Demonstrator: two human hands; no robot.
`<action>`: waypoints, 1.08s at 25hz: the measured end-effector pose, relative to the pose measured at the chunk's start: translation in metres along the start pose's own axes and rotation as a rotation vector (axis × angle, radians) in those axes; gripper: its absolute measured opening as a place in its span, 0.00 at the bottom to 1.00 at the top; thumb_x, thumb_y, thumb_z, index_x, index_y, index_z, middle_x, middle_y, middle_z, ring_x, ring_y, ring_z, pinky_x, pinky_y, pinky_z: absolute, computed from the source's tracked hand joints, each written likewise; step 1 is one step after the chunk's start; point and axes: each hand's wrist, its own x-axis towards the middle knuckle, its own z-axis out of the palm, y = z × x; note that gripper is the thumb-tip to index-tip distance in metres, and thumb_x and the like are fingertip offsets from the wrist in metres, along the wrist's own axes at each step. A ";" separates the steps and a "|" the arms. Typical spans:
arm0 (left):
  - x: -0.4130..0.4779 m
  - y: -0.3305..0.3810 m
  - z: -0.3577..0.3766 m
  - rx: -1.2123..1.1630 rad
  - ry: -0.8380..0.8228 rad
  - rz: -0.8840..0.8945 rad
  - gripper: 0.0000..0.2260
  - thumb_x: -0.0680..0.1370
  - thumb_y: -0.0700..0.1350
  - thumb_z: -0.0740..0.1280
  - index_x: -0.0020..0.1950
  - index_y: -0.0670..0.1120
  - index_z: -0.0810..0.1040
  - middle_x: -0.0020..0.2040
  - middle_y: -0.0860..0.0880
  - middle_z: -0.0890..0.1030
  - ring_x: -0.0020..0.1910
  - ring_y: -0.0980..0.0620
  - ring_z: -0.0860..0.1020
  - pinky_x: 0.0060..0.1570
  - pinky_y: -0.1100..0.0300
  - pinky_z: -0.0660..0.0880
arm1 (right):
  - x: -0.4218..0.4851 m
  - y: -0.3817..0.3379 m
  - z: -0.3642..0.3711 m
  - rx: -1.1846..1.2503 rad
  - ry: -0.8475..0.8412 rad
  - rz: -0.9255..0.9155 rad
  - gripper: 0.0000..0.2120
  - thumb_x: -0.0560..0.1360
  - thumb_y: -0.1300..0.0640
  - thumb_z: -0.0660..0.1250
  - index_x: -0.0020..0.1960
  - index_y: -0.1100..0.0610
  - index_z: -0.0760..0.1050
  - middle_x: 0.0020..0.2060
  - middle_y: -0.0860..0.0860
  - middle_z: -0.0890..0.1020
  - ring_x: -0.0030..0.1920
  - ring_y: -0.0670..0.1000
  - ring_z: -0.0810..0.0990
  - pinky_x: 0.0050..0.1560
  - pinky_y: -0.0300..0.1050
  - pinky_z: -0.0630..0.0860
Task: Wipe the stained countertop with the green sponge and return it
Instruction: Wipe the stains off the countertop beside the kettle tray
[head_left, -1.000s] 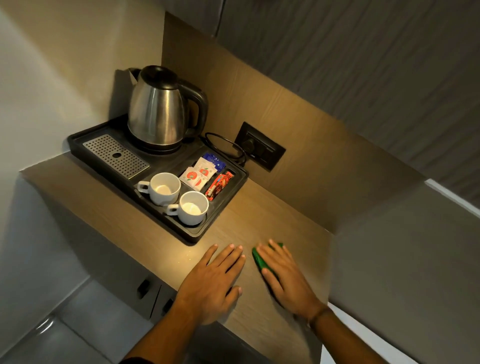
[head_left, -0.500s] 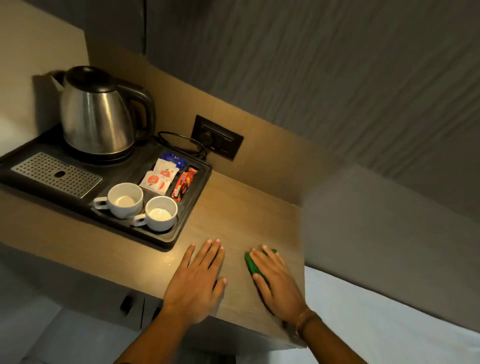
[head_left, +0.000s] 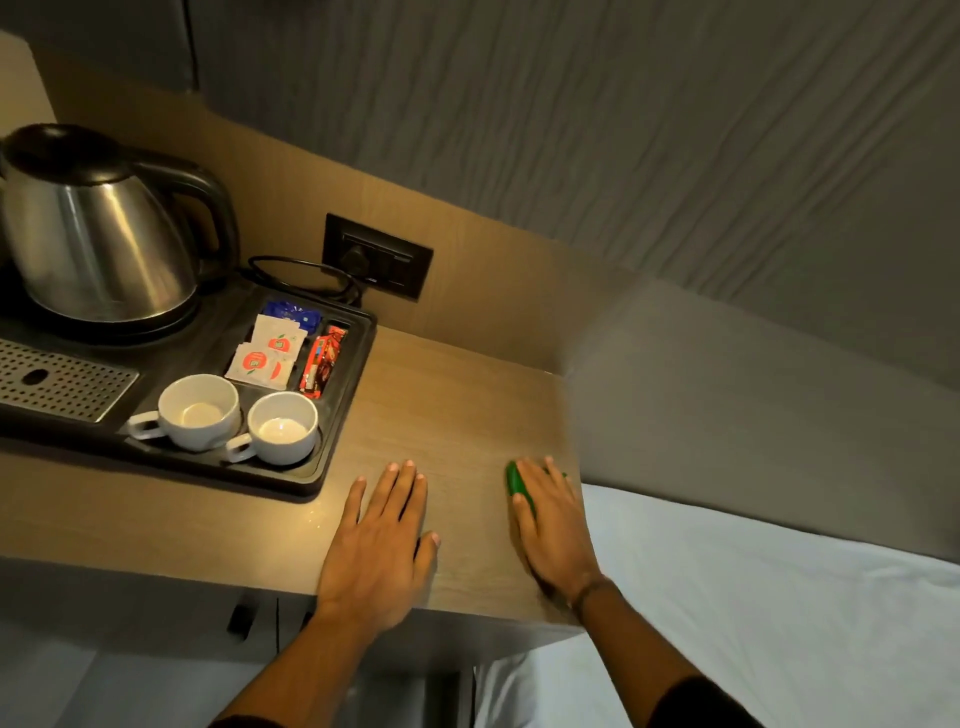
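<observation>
The green sponge (head_left: 516, 480) lies on the wooden table (head_left: 447, 405) at its right end, close to the edge that borders the white bed (head_left: 753, 597), and most of it is hidden under the right hand (head_left: 551, 525). Only a narrow green strip shows along the left side of that hand, plus a small sliver past the fingertips on the right. The visible strip runs from near to far, roughly in line with the fingers, so the sponge's long axis seems to point away from the person toward the back panel; its full outline cannot be made out. The right hand lies flat on top of the sponge, fingers extended and close together, pressing down rather than pinching, with the thumb alongside the green edge. A thin band circles the right wrist. The left hand (head_left: 379, 540) rests palm down on the bare table, well apart from the sponge, fingers straight and slightly spread, holding nothing; its wrist crosses the table's front edge. Just to the left of this hand sits a black tray (head_left: 343, 415), its corner near the fingertips. On the tray stand two white cups (head_left: 236, 418) side by side, a steel kettle (head_left: 98, 234) at the back, a perforated metal drip grid (head_left: 57, 379), and compartments with sachets (head_left: 270, 348). A dark wall socket (head_left: 379, 257) is mounted on the back panel behind the tray, with a black cord looping to it.
</observation>
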 end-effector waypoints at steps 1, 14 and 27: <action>-0.001 0.000 0.000 -0.008 0.001 0.005 0.33 0.83 0.60 0.45 0.83 0.43 0.53 0.84 0.42 0.54 0.83 0.43 0.49 0.79 0.36 0.52 | 0.004 -0.010 0.001 0.008 0.011 0.054 0.24 0.86 0.49 0.56 0.81 0.49 0.60 0.80 0.49 0.66 0.82 0.52 0.55 0.82 0.59 0.51; -0.103 0.009 -0.007 -0.011 0.061 -0.150 0.34 0.83 0.62 0.44 0.83 0.43 0.52 0.85 0.42 0.53 0.83 0.43 0.48 0.80 0.36 0.52 | -0.045 -0.042 -0.003 -0.007 -0.153 -0.199 0.32 0.80 0.55 0.61 0.82 0.52 0.54 0.82 0.53 0.59 0.83 0.53 0.51 0.82 0.54 0.41; -0.525 0.026 0.028 0.015 0.181 -0.802 0.33 0.83 0.61 0.49 0.80 0.40 0.63 0.81 0.40 0.65 0.80 0.39 0.61 0.77 0.41 0.50 | -0.300 -0.210 0.073 -0.018 -0.174 -0.859 0.34 0.79 0.57 0.64 0.82 0.56 0.56 0.82 0.52 0.59 0.83 0.57 0.47 0.81 0.59 0.39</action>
